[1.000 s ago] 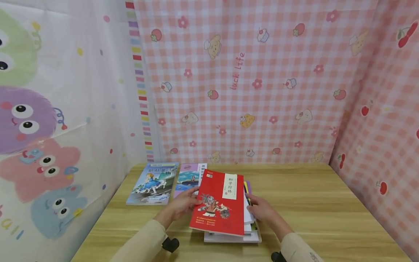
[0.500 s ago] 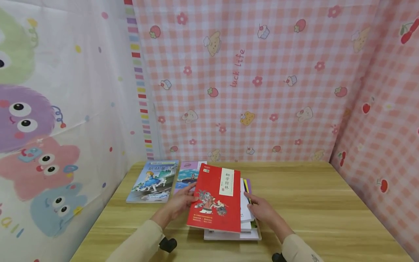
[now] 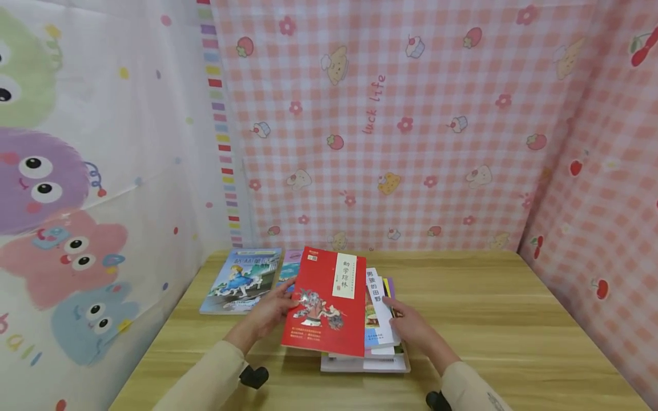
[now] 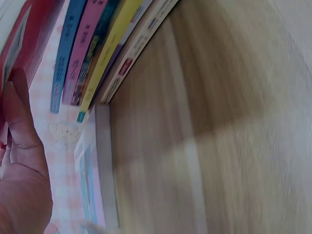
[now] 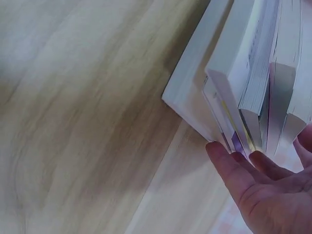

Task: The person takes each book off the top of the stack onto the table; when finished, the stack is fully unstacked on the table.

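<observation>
1. Two hands are at work above the wooden table. The left hand has its fingers closed around the left edge of a red book with a white title panel, gripping it.
2. That red book is above the stack of books and overhangs it to the left (the left wrist view shows a gap between it and the spines below).
3. The right hand grasps nothing; its fingers are extended and loosely bent, with fingertips against the edges on the stack's right side.
4. Just under the red book, a white-covered book with a vertical Chinese title shows only its right part. Below it, the left wrist view shows a pink spine and a yellow spine among others.
5. To the left lies a blue picture book with a girl in a blue dress; beside it, a lilac-edged book is mostly hidden by the left hand and the red book.
6. Behind hangs a pink checked curtain (strawberries and cupcakes on it), and on the left a white cartoon cloth.
</observation>
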Action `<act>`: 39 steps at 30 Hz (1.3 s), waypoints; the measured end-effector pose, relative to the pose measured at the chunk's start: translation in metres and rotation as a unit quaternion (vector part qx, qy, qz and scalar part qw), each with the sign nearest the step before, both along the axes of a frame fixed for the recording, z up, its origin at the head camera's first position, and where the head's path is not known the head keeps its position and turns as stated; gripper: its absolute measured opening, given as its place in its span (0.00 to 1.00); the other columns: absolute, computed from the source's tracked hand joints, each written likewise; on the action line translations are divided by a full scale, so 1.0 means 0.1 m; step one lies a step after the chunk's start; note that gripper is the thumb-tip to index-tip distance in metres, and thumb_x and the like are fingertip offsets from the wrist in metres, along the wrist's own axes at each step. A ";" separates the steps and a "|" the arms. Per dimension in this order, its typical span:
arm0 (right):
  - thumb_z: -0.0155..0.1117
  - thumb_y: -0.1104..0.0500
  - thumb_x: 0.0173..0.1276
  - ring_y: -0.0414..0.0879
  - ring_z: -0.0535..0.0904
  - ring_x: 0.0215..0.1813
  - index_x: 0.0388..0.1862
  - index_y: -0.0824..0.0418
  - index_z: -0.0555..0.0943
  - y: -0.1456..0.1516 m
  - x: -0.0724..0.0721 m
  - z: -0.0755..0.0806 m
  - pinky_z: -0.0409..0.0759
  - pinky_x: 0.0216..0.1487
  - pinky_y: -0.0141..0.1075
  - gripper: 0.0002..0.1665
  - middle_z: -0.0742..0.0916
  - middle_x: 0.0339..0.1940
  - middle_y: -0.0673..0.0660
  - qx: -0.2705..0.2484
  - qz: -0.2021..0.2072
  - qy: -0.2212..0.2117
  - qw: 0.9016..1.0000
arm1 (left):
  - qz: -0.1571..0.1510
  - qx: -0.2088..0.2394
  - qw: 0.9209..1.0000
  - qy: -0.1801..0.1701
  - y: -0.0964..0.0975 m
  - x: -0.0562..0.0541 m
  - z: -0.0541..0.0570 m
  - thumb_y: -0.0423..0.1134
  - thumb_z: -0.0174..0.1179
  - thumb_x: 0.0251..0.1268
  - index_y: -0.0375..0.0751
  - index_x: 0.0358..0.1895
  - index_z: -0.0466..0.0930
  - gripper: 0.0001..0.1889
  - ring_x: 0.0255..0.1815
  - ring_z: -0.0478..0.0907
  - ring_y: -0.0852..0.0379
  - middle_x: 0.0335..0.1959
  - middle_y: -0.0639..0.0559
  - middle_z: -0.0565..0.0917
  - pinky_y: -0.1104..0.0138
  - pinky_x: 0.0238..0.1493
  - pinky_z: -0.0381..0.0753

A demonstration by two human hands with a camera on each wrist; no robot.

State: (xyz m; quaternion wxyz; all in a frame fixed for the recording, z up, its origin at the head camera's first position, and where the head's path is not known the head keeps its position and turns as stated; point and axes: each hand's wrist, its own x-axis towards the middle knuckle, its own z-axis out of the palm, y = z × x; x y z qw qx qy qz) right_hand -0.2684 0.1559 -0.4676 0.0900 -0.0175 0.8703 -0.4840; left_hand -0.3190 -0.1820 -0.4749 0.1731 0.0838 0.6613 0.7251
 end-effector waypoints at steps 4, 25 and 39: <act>0.48 0.65 0.72 0.63 0.69 0.62 0.75 0.58 0.67 0.01 -0.01 0.00 0.68 0.61 0.58 0.32 0.68 0.72 0.73 -0.004 -0.006 -0.004 1.000 | 0.023 0.007 1.000 -0.003 -0.12 0.00 0.03 0.27 0.53 0.69 0.43 0.80 0.47 0.39 0.42 0.83 0.55 0.60 0.41 0.76 0.60 0.42 0.83; 0.54 0.64 0.75 0.70 0.63 0.71 0.75 0.58 0.67 0.02 -0.05 -0.06 0.63 0.67 0.63 0.31 0.67 0.72 0.74 -0.009 -0.013 0.000 1.000 | 0.037 0.021 0.999 -0.020 -0.74 0.31 0.12 0.31 0.49 0.75 0.46 0.81 0.41 0.37 0.50 0.81 0.55 0.59 0.51 0.76 0.59 0.50 0.83; 0.54 0.64 0.75 0.71 0.64 0.70 0.76 0.60 0.66 0.02 -0.06 -0.05 0.65 0.66 0.62 0.31 0.68 0.71 0.75 -0.009 -0.007 -0.001 1.000 | -0.019 -0.026 0.991 -0.133 -1.00 0.74 -0.39 0.29 0.56 0.70 0.33 0.79 0.36 0.43 0.47 0.84 0.45 0.58 0.44 0.80 0.53 0.46 0.84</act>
